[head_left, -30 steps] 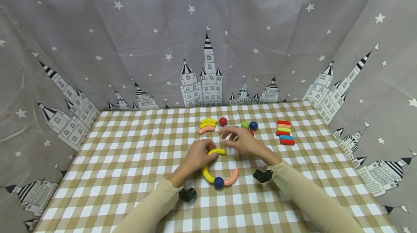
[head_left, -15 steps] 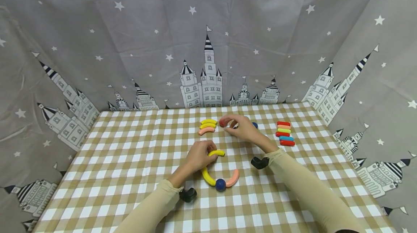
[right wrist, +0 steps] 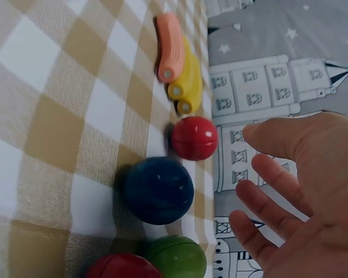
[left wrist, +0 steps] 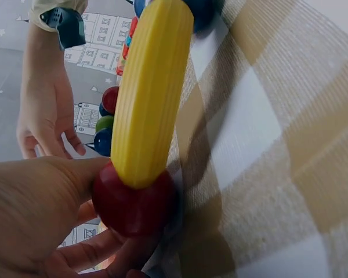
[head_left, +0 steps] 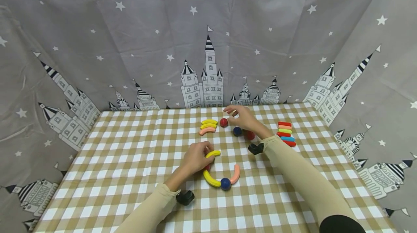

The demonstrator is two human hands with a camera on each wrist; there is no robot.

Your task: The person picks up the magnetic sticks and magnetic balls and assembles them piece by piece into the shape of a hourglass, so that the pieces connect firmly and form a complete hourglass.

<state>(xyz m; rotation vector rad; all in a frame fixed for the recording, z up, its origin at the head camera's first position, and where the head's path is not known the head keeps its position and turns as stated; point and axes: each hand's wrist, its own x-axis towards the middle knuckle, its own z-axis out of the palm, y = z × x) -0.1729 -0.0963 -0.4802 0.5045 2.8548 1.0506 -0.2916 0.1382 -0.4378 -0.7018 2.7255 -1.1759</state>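
Observation:
My left hand [head_left: 194, 157] curls its thumb and fingers round a red ball [left wrist: 133, 202], largely hidden in the head view. A yellow curved rod [left wrist: 153, 92] meets that ball and reaches to the right past the thumb. Running on from the same ball are another yellow curved rod [head_left: 211, 179], a blue ball [head_left: 225, 183] and a pink curved rod [head_left: 235, 174], forming a partial ring. At the back of the table, my right hand [right wrist: 301, 185] has its fingers spread with nothing in them. Another red ball [right wrist: 194, 138] lies just beside its fingertips.
Two yellow curved rods [right wrist: 188, 81] and a pink one [right wrist: 170, 46] lie side by side left of the right hand. Blue [right wrist: 159, 190], green [right wrist: 177, 258] and red [head_left: 250, 135] balls cluster below it. Several straight coloured rods [head_left: 285, 130] stand stacked at the right.
My right hand has moved back and a little right, first to the far red ball and then beyond it. The left hand keeps its hold while the ring of pieces shifts slightly right.

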